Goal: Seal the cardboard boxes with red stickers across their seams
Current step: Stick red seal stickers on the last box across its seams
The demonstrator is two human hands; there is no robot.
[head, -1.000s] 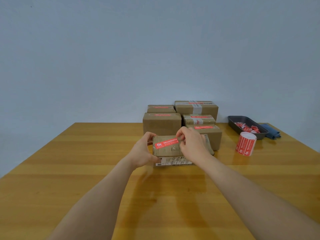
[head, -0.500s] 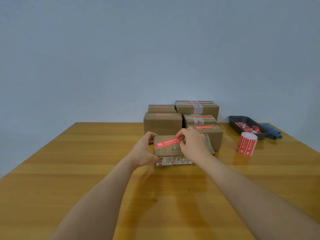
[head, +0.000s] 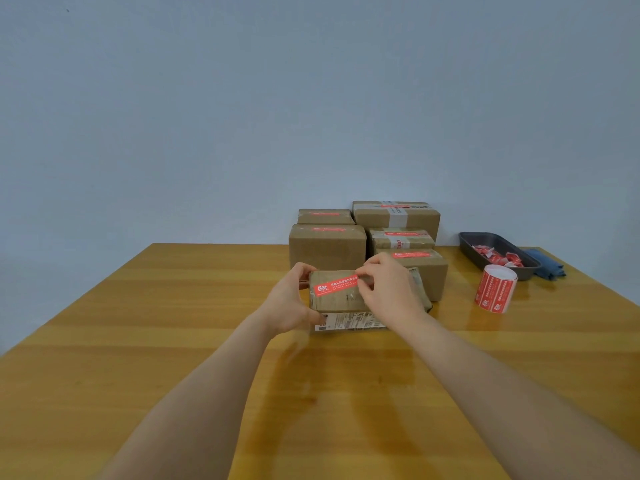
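Right now the left hand (head: 289, 308) grips the near-left corner of a small cardboard box (head: 337, 299) lying on the bench (head: 173, 341), fingers curled round its edge and thumb low on its front. The right hand (head: 388, 292) rests over the box's right part and pinches the right end of a red sticker (head: 336, 285) between thumb and fingertips. That sticker lies slantwise across the box top, between the two hands; whether its left end is already stuck down I cannot tell.

To do this step well, I judge the left hand should keep the box from sliding while the right lowers its end of the strip so it crosses the seam, then smooths it from the stuck end toward the free end to avoid wrinkles or a lifted corner. Pressing too early could fix it crooked.

Beyond the hands stand sealed boxes (head: 327, 251), each showing red on top, touching or just beside one another. Off to the right of the right hand stands the sticker roll (head: 496, 289), and farther beyond it a dark tray (head: 485, 240) holding red scraps, with a blue cloth (head: 547, 268) beside it.
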